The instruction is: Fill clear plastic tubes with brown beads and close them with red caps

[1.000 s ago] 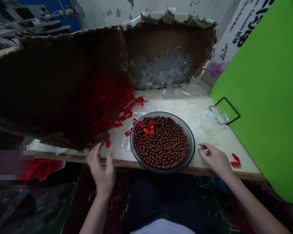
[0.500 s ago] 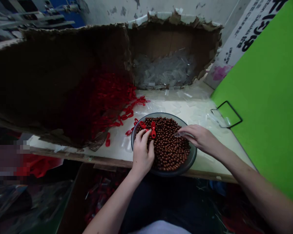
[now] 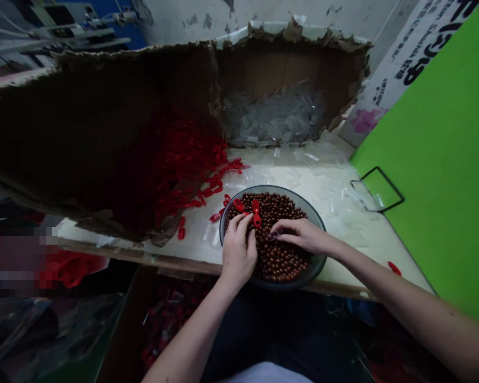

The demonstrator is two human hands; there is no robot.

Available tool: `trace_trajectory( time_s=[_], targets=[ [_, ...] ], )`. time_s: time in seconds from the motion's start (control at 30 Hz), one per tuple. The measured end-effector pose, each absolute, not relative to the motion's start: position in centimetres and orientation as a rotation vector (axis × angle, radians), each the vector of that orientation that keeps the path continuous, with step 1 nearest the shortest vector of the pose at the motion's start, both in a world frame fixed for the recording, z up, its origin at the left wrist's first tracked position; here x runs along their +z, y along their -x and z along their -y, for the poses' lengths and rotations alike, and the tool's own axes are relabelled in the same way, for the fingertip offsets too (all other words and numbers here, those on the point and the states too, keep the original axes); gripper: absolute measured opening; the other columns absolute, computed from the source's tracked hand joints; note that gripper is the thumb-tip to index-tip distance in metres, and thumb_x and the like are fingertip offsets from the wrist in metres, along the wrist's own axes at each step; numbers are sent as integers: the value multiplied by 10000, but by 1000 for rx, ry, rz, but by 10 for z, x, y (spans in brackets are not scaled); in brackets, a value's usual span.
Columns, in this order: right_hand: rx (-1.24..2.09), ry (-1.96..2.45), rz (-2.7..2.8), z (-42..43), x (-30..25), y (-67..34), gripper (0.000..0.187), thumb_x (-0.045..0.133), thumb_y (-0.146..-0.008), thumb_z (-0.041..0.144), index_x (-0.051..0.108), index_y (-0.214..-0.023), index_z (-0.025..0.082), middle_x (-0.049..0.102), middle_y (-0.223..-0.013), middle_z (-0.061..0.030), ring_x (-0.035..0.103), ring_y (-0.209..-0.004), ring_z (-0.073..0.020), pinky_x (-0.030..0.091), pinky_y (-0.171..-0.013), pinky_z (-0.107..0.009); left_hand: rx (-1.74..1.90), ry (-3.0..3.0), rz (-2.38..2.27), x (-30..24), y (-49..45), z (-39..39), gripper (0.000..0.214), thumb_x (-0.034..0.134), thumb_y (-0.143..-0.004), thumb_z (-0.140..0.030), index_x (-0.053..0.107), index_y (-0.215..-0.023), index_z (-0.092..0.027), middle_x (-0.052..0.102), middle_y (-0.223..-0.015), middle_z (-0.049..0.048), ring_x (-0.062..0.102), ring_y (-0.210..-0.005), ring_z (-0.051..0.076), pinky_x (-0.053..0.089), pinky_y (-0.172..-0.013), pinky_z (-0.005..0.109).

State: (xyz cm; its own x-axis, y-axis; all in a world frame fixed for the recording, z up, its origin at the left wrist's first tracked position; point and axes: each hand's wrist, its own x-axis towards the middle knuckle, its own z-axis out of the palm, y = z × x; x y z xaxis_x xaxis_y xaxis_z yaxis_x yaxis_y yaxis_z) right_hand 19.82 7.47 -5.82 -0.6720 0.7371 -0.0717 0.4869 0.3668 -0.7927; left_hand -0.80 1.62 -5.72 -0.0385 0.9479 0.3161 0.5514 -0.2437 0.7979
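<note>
Well, from the head camera, the left hand (image 3: 237, 256) and the right hand (image 3: 303, 236) both reach into a round grey dish (image 3: 292, 189) full of brown beads (image 3: 284, 264), which sits at the front edge of a pale bench (image 3: 335, 229). The left fingers (image 3: 239, 226) curl down onto the beads, their tips just beside a red plastic piece (image 3: 238, 205); a second red plastic piece (image 3: 256, 214) lies on the beads close by. The right fingers (image 3: 281, 232) stretch over the beads, loosely bent; whether they pinch anything, I cannot tell. Loose red pieces (image 3: 214, 217) lie on the bench left of the dish, near a torn cardboard box (image 3: 104, 133) heaped with more. Clear plastic pieces (image 3: 275, 119) fill the torn box section behind, and a green board (image 3: 435, 159) stands to the right.
</note>
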Motion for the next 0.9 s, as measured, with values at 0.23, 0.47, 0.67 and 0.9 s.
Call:
trace_trajectory(
  time_s=[0.23,0.47,0.67,0.9],
  targets=[
    [1630,1010,1598,-56,-36,-204,263,682,-811,330,615,-1021,188,692,-1084,-60,649,-1005,-176,458,-958,-390,1284,-1769,-1552,-58,9,-19,333,467,-892,-171,559,-1211,-202,543,-1235,92,503,-1193,196,383,-1067,385],
    [1583,928,1479,-37,-21,-193,243,701,-799,285,625,-1020,216,703,-1051,-20,664,-961,-148,483,-935,-351,1310,-1761,-1483,-59,14,-22,324,488,-871,-152,579,-1179,-190,596,-1182,81,534,-1146,189,402,-1036,368],
    [1032,1081,2140,-56,-26,-213,210,565,-881,261,631,-1074,208,693,-1069,-61,643,-968,-202,486,-886,-379,1348,-1712,-1460,-62,15,-23,313,494,-863,-139,588,-1155,-197,615,-1157,75,553,-1119,193,412,-1016,371],
    [283,1219,2801,-68,-55,-195,210,477,-865,73,664,-828,160,677,-872,-126,587,-882,-243,444,-776,-352,1371,-1741,-1482,-62,12,-23,317,497,-850,-112,597,-1141,-187,612,-1127,80,551,-1093,191,412,-1012,365]
  ],
)
